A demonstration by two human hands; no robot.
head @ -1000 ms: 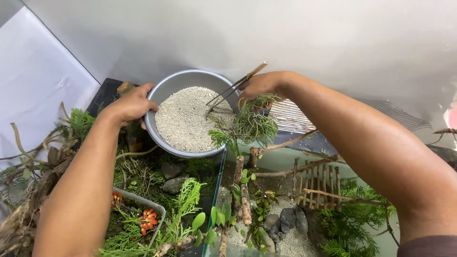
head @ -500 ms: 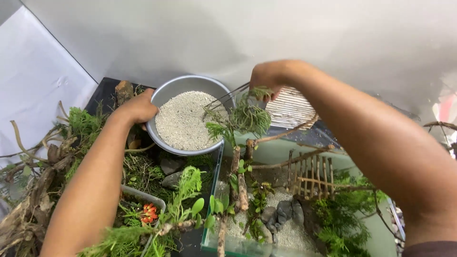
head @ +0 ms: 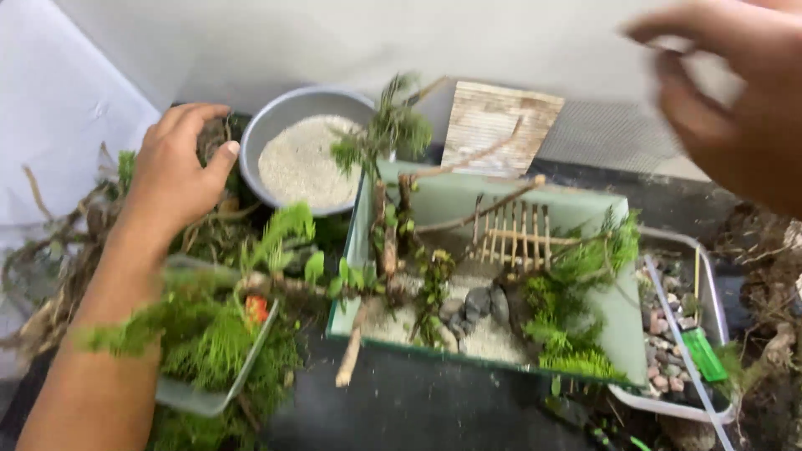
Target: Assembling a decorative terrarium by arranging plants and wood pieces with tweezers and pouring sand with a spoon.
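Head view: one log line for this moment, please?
left hand: beside round grey metal bowl of white sand | right hand: raised, empty, blurred

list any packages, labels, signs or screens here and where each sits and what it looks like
None: no package, label, sign or screen shows.
Nearest to packaging are open containers: a round grey bowl of white sand by the left hand, and a clear tray of pebbles at right.

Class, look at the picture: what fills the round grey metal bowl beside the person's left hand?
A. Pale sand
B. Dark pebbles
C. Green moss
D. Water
A: the metal bowl, just beside the left hand, holds a heap of pale sand, with no pebbles, moss or water in it.
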